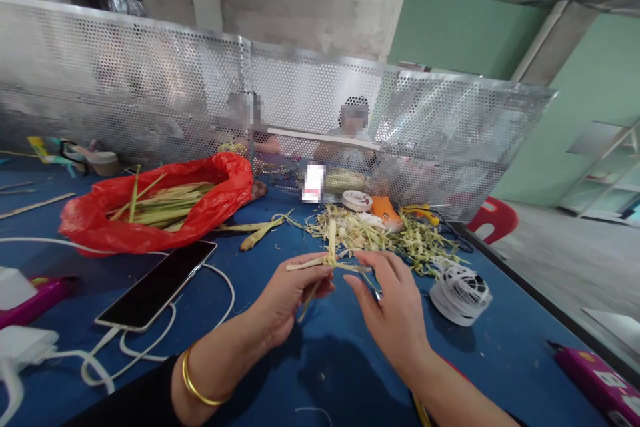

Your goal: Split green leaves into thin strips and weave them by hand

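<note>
My left hand [287,293], with a gold bangle at the wrist, pinches a small cross-shaped knot of pale green leaf strips [331,247]. One strip stands upright, others stick out to the left and right, and one hangs below the fingers. Close by on the right is my right hand [393,303], its thumb and forefinger apart around the end of the right-hand strip; contact is not clear. A small dark, shiny bit shows beside that palm, too small to name. Behind the hands lies a heap of leaf scraps [345,230].
A red plastic bag [150,237] of long leaves stands left, behind a phone [157,287] with white cables. White ribbon rolls [461,293], an orange packet [386,210] and a magenta device [597,377] lie right. A perforated metal screen [310,93] divides off people opposite.
</note>
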Demonstrator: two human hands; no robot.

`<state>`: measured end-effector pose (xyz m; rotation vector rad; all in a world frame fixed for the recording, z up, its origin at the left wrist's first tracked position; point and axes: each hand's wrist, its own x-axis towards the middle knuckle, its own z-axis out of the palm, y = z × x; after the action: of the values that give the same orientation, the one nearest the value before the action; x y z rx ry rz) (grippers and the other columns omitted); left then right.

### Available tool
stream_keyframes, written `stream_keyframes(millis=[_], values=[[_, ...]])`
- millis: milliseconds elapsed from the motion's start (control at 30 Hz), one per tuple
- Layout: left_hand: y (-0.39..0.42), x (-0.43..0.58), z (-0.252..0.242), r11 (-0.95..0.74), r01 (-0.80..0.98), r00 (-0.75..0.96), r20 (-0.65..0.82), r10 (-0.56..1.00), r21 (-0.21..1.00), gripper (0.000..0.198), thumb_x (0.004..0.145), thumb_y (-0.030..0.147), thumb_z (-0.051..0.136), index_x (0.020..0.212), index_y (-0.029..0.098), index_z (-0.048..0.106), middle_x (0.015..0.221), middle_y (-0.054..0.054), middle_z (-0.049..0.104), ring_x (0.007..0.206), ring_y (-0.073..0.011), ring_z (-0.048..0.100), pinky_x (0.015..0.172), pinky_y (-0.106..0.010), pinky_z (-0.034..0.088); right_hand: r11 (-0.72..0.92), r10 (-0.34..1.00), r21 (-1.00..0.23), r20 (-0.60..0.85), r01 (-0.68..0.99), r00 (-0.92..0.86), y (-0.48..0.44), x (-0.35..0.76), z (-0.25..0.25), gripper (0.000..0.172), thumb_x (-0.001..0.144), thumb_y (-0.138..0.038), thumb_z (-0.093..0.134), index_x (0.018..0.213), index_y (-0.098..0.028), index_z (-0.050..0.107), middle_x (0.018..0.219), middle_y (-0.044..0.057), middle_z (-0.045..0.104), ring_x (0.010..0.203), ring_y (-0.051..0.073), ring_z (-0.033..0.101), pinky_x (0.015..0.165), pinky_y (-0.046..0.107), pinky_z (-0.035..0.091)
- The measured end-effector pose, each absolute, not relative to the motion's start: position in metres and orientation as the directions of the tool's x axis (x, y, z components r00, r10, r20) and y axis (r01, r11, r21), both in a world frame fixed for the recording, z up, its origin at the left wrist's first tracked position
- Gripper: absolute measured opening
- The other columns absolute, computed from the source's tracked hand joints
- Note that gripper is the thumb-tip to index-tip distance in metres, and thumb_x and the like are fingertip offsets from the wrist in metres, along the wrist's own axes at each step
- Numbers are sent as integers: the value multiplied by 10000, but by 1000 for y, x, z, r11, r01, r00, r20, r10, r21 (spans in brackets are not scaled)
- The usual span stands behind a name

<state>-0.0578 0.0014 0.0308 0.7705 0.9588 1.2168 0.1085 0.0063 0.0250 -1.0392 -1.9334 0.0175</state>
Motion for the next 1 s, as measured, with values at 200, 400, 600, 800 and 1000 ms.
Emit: stream_keyframes(millis=[200,400,600,800,1000], values=[[1,-57,26,260,-420,167,-207,964,869,278,681,233,717,942,140,702,725,-9,626,619,-93,563,612,-221,439,662,725,-433,575,611,-378,15,106,19,246,924,-238,453,700,-210,551,641,-20,595,648,145,537,801,311,361],[3,-54,22,140,-239,111,-116,987,961,248,686,363,727,721,121,685,548,22,538,510,-77,475,509,-205,356,701,680,-353,593,619,-432,7,101,17,270,913,-178,419,659,-190,507,618,-18,558,597,121,473,850,323,322],[4,-58,30,117,-191,99,-100,990,975,259,671,388,725,674,141,651,523,44,509,484,-81,471,499,-213,357,570,822,-649,454,504,-345,10,106,25,314,907,-333,440,637,-196,519,606,-12,517,615,140,447,740,299,349],[3,-60,29,280,-142,291,-230,929,949,292,676,425,716,753,149,663,571,34,530,487,-80,482,465,-199,339,-65,965,-996,-48,-59,-257,22,107,23,356,739,-501,645,658,-159,591,614,-6,536,598,121,473,597,242,370],[-3,-54,26,350,-150,301,-294,907,925,391,706,513,655,754,125,678,544,38,473,444,-56,371,428,-194,226,-11,980,-979,29,-204,-195,18,98,20,240,676,-363,723,684,-157,600,563,-33,527,561,110,469,570,239,377]])
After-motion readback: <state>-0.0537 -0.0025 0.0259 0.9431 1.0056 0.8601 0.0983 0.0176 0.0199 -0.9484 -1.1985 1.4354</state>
